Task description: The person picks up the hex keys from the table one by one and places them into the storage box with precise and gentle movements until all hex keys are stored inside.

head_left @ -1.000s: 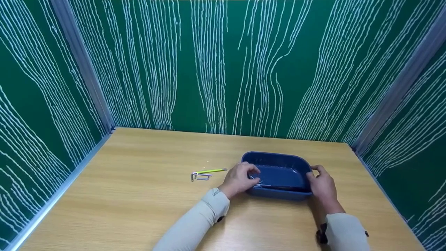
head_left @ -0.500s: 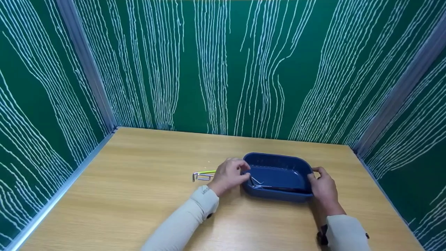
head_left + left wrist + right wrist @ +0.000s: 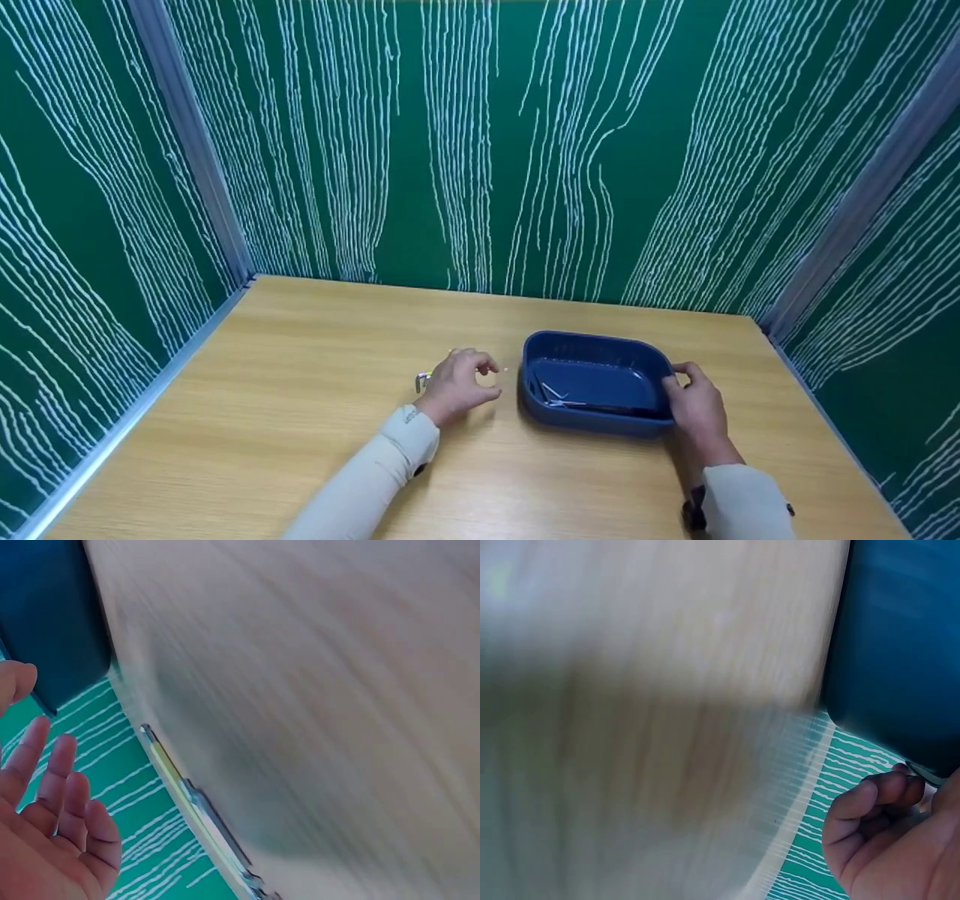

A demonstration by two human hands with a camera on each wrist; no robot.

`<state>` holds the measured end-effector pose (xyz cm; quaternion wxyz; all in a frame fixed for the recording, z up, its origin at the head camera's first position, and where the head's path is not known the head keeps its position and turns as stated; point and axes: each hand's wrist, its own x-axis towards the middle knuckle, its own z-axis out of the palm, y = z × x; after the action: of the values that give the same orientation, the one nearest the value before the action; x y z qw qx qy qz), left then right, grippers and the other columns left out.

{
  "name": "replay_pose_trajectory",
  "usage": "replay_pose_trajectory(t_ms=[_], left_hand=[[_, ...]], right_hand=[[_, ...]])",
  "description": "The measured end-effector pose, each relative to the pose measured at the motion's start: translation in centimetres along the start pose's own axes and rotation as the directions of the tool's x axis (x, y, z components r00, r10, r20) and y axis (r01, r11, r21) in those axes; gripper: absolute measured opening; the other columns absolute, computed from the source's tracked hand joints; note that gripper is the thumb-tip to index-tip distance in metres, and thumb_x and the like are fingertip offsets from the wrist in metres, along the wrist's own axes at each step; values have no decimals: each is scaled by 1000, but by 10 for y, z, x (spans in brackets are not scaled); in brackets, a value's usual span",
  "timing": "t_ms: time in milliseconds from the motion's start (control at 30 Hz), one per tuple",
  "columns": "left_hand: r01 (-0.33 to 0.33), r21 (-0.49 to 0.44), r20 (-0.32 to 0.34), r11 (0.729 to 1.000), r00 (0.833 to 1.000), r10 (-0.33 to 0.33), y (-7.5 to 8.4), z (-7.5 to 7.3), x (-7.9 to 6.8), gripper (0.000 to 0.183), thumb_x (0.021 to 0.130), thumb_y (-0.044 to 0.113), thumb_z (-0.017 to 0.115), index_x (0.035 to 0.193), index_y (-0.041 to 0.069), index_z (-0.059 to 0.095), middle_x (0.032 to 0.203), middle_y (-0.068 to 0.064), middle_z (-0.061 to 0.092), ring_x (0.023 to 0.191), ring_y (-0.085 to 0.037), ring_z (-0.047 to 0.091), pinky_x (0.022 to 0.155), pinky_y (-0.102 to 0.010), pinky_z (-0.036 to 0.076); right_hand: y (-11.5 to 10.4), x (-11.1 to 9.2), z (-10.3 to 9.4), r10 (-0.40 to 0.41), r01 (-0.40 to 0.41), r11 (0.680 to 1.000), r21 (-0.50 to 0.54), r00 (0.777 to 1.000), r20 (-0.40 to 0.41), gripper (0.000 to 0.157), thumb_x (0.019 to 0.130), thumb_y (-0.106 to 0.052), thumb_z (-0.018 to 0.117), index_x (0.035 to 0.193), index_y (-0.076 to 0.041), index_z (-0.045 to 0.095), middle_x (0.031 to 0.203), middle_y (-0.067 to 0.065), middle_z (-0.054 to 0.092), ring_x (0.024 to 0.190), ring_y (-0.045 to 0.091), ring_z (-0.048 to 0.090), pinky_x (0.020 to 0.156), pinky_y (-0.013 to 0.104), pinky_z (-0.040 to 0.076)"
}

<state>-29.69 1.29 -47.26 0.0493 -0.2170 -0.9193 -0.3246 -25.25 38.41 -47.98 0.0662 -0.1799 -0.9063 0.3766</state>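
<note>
- Left hand [image 3: 457, 384] has drawn back from the blue box [image 3: 600, 422], leftward; fingers parted, holding nothing.
- Right hand [image 3: 697, 409] unchanged, gripping box's right end.
- Thin metal pieces [image 3: 556, 403] lie in box's near-left corner.
- Yellow stick [image 3: 168, 766] and metal keys [image 3: 196, 796] on table [image 3: 187, 420], partly behind left hand.
- Judged: left hand free for loose pieces; box steadied.

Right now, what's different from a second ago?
The left hand has moved left, away from the blue box, and now hides most of the yellow stick in the head view. I can't tell whether it released anything. The right hand still grips the box, which stayed put.
</note>
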Motion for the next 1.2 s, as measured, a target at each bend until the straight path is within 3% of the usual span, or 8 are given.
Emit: replay_pose_trajectory(t_ms=[267, 367, 500, 767, 900, 1033, 1200], left_hand=[[81, 80, -19, 994, 997, -79, -10, -11, -3, 27, 66, 37, 67, 88, 22, 65, 77, 6, 56, 72, -10, 46, 59, -25, 36], [87, 134, -23, 987, 996, -84, -16, -16, -4, 23, 65, 33, 67, 82, 19, 65, 71, 7, 55, 66, -11, 47, 55, -25, 36], [108, 189, -16, 976, 994, -107, -23, -21, -6, 13, 64, 31, 67, 71, 21, 63, 67, 10, 55, 63, -11, 48, 55, -25, 37], [141, 281, 9, 949, 989, -149, -35, -27, -10, 14, 63, 31, 70, 60, 23, 59, 65, 9, 52, 68, -13, 45, 61, -28, 37], [148, 276, 41, 950, 985, -166, -38, -28, -11, 13, 64, 29, 70, 61, 23, 59, 66, 9, 52, 69, -14, 46, 63, -29, 37], [151, 271, 76, 951, 981, -177, -40, -27, -12, 12, 66, 27, 70, 63, 22, 59, 64, 8, 53, 65, -14, 47, 60, -27, 36], [106, 289, 47, 951, 991, -125, -43, -25, -12, 8, 67, 22, 67, 63, 20, 60, 62, 8, 53, 60, -13, 47, 55, -27, 36]], right_hand=[[0, -1, -2, 6, -7, 1000, 28, 1000, 18, 47, 92, -40, 30, 130, -13, 34, 124, 19, 42, 103, 32, 42, 81, 46, 41], [1, -2, -2, -16, 16, 1000, -1, 1000, -6, 45, 92, -39, 31, 128, -13, 37, 110, 18, 49, 94, 29, 45, 71, 38, 42], [1, -3, -2, -49, 47, 998, -49, 998, -43, 42, 91, -38, 33, 124, -13, 42, 89, 13, 52, 80, 24, 46, 59, 29, 35], [-1, -2, -1, -13, 13, 1000, -4, 1000, 11, 46, 92, -41, 31, 127, -13, 37, 110, 18, 49, 95, 29, 45, 74, 38, 42], [0, -2, -1, -9, 9, 1000, 7, 1000, 23, 47, 92, -41, 30, 128, -13, 36, 114, 19, 47, 97, 30, 45, 79, 43, 42], [0, -2, -1, -9, 9, 1000, 5, 1000, 26, 46, 92, -41, 30, 128, -13, 36, 110, 17, 49, 94, 28, 45, 73, 36, 42], [0, -2, -3, -9, 9, 1000, -2, 1000, 16, 45, 92, -40, 30, 128, -13, 37, 112, 17, 48, 95, 28, 45, 72, 35, 41]])
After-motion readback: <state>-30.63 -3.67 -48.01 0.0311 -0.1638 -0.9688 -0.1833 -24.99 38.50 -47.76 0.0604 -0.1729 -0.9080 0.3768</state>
